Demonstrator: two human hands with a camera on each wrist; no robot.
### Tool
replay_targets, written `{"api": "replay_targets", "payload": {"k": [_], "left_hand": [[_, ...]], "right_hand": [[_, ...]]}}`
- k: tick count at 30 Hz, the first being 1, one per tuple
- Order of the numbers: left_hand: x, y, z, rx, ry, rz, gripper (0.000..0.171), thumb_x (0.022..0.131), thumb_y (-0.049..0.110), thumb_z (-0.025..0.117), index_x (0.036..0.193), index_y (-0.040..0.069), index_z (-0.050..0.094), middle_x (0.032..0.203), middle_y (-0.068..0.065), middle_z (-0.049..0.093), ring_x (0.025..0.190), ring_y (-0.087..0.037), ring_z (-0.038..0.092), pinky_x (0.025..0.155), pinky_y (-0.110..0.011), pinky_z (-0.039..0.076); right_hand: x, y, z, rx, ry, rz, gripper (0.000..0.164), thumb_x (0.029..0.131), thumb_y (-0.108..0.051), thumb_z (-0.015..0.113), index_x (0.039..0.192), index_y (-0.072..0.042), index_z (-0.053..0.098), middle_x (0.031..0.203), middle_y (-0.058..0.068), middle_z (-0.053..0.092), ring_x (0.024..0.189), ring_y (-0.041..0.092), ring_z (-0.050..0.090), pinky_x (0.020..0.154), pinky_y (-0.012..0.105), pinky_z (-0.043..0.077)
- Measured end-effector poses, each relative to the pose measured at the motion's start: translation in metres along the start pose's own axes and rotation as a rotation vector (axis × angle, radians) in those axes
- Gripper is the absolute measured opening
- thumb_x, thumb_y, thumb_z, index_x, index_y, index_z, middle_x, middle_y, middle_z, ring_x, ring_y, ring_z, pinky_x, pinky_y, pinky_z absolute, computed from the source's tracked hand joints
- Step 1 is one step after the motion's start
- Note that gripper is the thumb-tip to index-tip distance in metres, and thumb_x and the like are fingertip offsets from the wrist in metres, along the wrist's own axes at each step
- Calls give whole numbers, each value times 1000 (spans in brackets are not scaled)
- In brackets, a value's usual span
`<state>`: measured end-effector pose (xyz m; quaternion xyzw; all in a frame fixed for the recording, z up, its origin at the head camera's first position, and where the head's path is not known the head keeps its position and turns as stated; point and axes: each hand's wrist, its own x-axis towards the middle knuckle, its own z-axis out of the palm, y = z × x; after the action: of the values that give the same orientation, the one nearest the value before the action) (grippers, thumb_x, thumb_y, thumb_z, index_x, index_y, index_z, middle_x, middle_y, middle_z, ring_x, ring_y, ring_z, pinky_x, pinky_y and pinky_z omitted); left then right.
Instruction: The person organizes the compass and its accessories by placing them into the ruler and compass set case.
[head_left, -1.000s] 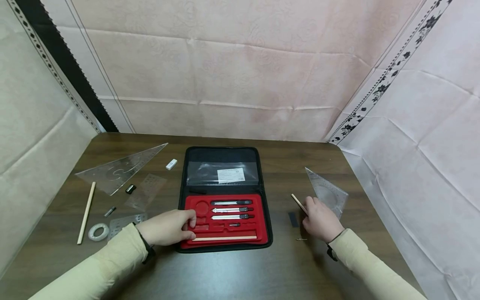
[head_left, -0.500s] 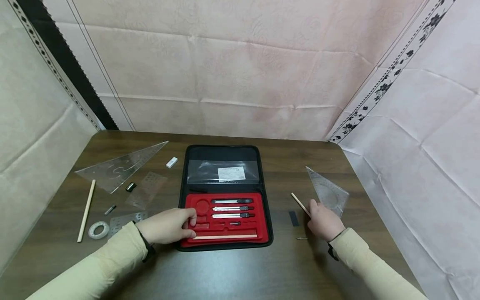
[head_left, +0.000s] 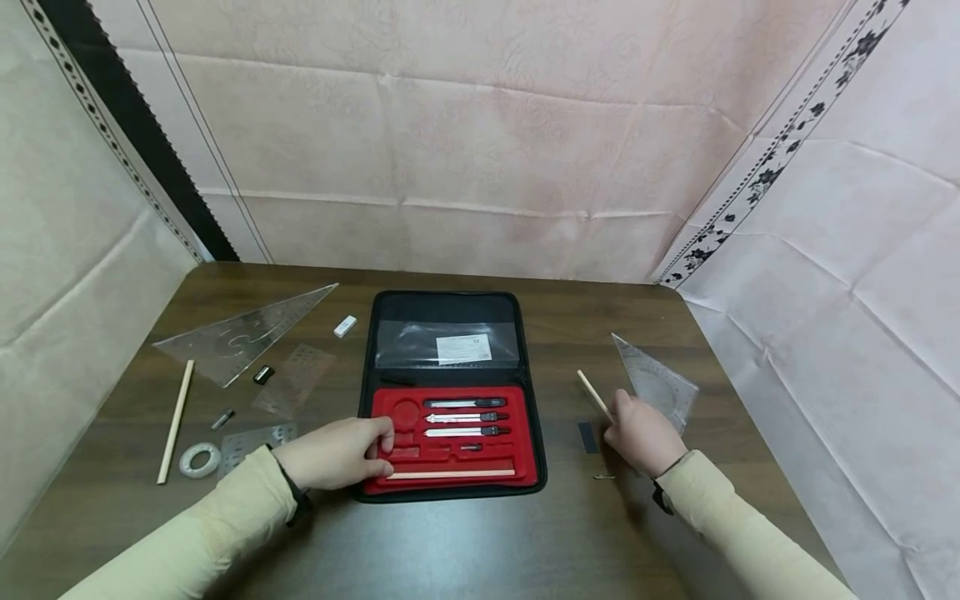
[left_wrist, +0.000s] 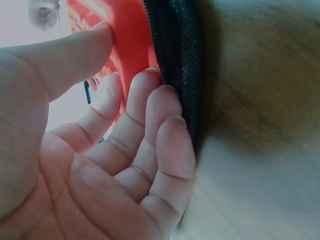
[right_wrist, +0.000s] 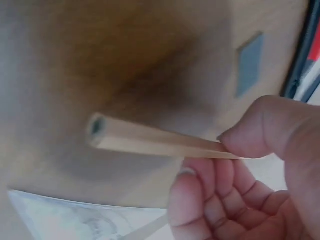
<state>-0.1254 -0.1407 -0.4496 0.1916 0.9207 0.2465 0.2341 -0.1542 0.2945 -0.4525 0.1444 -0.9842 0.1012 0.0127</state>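
In the head view an open zip case (head_left: 444, 340) lies mid-table with a red tray (head_left: 450, 487). Several metal compass tools (head_left: 461, 417) and a wooden pencil (head_left: 465, 475) lie in its slots. My left hand (head_left: 337, 452) grips the case's left edge, thumb and curled fingers on the red tray in the left wrist view. To the right of the case, my right hand (head_left: 643, 435) pinches another wooden pencil (right_wrist: 155, 140) between thumb and fingers. That pencil is raised over the table, its blunt end with dark lead showing in the right wrist view.
A clear set square (head_left: 660, 387) lies beside the right hand, near a dark flat strip (head_left: 588, 437) and a small metal piece (head_left: 603, 477). At left are a large set square (head_left: 232, 337), a third pencil (head_left: 175, 423), white tape roll (head_left: 199, 460), stencils (head_left: 296, 379) and eraser (head_left: 345, 326).
My right hand shifts slightly, first right and then back left, and the pencil's free end now sits a little higher and farther left. The left hand stays on the case.
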Motion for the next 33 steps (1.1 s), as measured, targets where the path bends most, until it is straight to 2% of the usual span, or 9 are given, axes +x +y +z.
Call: {"api": "replay_targets", "payload": {"k": [3,7,14,19,23,27,33], "left_hand": [[-2,0,0,6,7,0,27,82,28,78,84,19,52,65,3,53,59,-14,51,59,-32,41],[-5,1,0,2,13,-4,28,82,28,78,87,18,52,66,3,52,60,-14,50,59,-32,41],[-6,-1,-2,-41,21,-8,35,81,26,79,96,16,49,70,2,53,61,-13,50,59,-32,41],[-6,-2,-3,-39,22,0,35,82,25,79,97,16,49,71,3,53,61,-13,50,60,-32,41],[-8,-2,-4,-39,15,3,34,82,23,78,98,16,48,72,3,53,62,-13,50,61,-32,41],[-9,-2,-4,-51,9,10,35,83,23,78,99,15,48,73,3,53,63,-13,50,62,-32,42],[-9,-4,-4,-47,26,41,34,83,22,78,99,15,48,73,4,52,62,-12,50,62,-31,42]], "right_hand": [[4,-9,-2,6,30,-48,22,70,-2,70,83,-6,53,68,0,52,58,13,50,53,34,45],[9,-27,-4,45,26,-139,22,71,-5,71,84,-10,54,71,-4,51,62,10,50,56,31,46],[12,-79,-3,99,-70,-368,20,80,-8,72,93,-17,59,81,-9,52,68,4,49,62,23,48],[13,-120,2,86,-119,-550,19,86,-17,74,103,-18,66,93,-7,62,80,4,56,76,23,51],[15,-146,10,81,-136,-648,21,88,-23,73,109,-18,69,100,-6,66,89,5,60,86,25,49],[17,-158,17,83,-129,-703,24,88,-24,73,111,-17,69,102,-6,67,90,5,61,87,23,48],[19,-161,22,112,-117,-742,24,87,-23,74,110,-18,70,102,-8,68,90,3,61,88,22,48]]}}
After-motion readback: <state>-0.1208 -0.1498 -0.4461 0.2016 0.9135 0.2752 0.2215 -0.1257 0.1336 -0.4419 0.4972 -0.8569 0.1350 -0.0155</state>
